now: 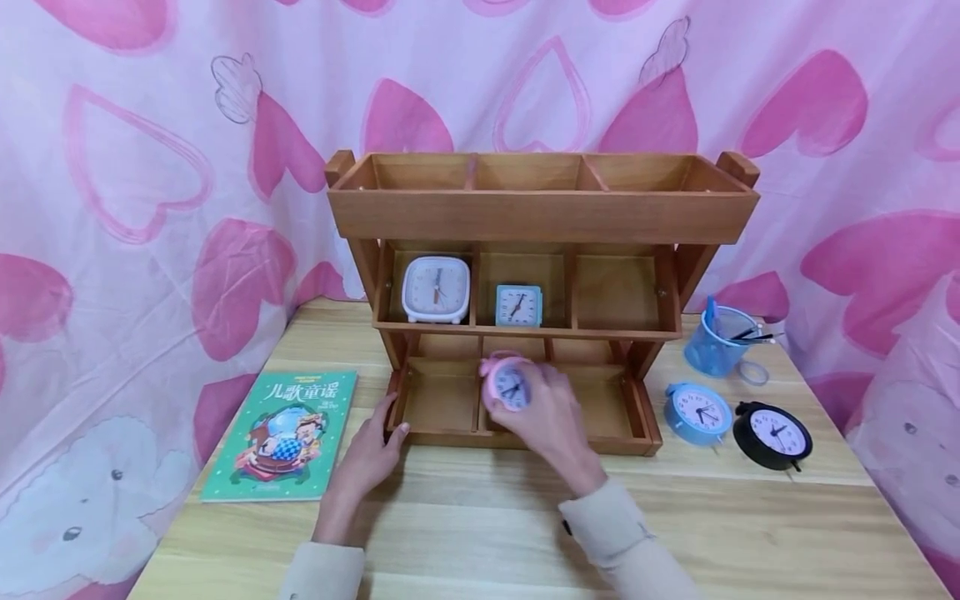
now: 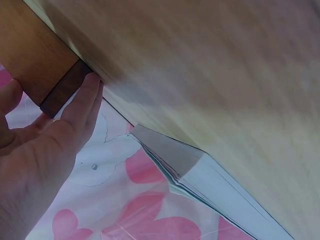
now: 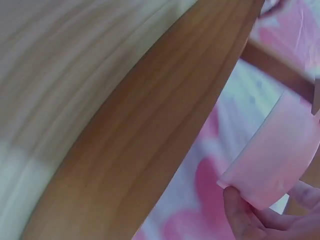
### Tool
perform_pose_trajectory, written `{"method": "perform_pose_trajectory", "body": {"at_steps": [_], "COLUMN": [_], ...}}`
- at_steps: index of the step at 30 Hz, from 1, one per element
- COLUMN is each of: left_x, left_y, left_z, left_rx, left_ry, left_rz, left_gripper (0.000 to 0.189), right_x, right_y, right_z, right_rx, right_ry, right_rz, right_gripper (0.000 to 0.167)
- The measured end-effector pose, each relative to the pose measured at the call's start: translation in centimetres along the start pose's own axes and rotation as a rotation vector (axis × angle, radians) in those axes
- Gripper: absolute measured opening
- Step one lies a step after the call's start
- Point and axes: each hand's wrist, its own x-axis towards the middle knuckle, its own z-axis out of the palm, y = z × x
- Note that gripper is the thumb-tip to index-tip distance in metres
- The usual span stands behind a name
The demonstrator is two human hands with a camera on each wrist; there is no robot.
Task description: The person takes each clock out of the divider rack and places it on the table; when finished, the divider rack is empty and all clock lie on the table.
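Observation:
My right hand (image 1: 546,410) grips a round pink alarm clock (image 1: 507,385) by its side, in front of the middle compartment of the bottom tier. In the right wrist view, the clock's smooth pink body (image 3: 275,150) shows above the thumb and fingers. My left hand (image 1: 372,456) rests at the left end of the wooden three-tier shelf (image 1: 540,217), fingers fairly straight along its side. The left wrist view shows those fingers (image 2: 82,107) against the dark end of the wood. A white square clock (image 1: 437,289) and a small light-blue clock (image 1: 518,306) stand on the middle tier.
A green children's book (image 1: 285,442) lies left of the shelf. On the right are a blue round clock (image 1: 699,413), a black round clock (image 1: 772,436) and a blue mesh pen cup (image 1: 716,343) with pens. A pink heart-patterned curtain (image 1: 480,75) hangs behind.

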Motion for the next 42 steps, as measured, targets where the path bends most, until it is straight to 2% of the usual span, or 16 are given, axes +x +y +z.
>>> {"method": "perform_pose_trajectory", "body": {"at_steps": [3,7,10,15,20,28,36,39,42], "left_x": [0.1,0.3,0.3,0.2,0.2,0.4,0.5,0.4,0.3], "left_y": [-0.2,-0.2,-0.1,0.0,0.0,0.1,0.4,0.4,0.4], "left_z": [-0.1,0.0,0.1,0.0,-0.1,0.1,0.2,0.1,0.0], "left_rx": [0.011,0.012,0.009,0.018,0.031,0.027,0.016,0.015,0.015], "left_ry": [-0.006,-0.021,-0.033,-0.043,-0.042,-0.053,-0.044,-0.049,-0.055], "left_rz": [-0.012,-0.012,-0.014,-0.026,-0.014,-0.013,-0.005,-0.009,-0.020], "left_gripper": [0.064,0.065,0.065,0.066,0.067,0.067,0.066,0.067,0.067], "right_x": [-1.6,-4.5,-6.9,-10.7,-12.8,-12.9,-12.7,-11.6,-9.5], "right_y": [2.5,5.9,8.0,10.4,11.9,13.5,13.9,12.7,10.3], "right_z": [-2.8,-6.7,-9.6,-13.0,-14.0,-13.9,-14.4,-14.4,-14.2], "right_rx": [-0.046,-0.119,-0.168,-0.247,-0.306,-0.375,-0.352,-0.326,-0.240], "right_ry": [0.060,0.138,0.160,0.077,-0.029,-0.094,-0.185,-0.153,-0.035], "right_rz": [0.047,0.148,0.238,0.420,0.508,0.475,0.492,0.446,0.332], "right_gripper": [0.057,0.067,0.069,0.074,0.081,0.077,0.081,0.075,0.063]}}
